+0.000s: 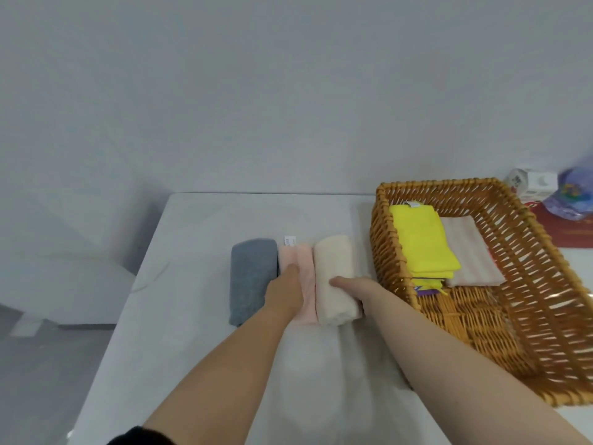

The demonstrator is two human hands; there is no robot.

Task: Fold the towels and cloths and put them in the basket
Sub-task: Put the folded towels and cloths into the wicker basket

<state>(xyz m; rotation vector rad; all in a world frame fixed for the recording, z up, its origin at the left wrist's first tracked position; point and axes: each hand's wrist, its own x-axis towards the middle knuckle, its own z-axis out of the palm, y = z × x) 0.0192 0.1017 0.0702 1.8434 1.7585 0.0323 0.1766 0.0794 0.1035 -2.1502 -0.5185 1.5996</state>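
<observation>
Three folded towels lie side by side on the white table: a grey towel (253,281), a pink towel (305,284) and a cream towel (335,281). My left hand (285,285) grips the pink towel at its left edge, beside the grey one, with the fingers hidden under the hand. On the cream towel's right side, my right hand (351,284) grips it with the thumb on top. The wicker basket (545,284) stands to the right and holds a folded yellow cloth (420,242), a pale striped cloth (471,252) and a purple cloth (426,289) under the yellow one.
The table's left edge (134,284) drops off to the floor. Behind the basket stand a white carton (529,183) and a bluish plastic bag (574,194) on a red mat (574,232). A plain wall rises behind the table.
</observation>
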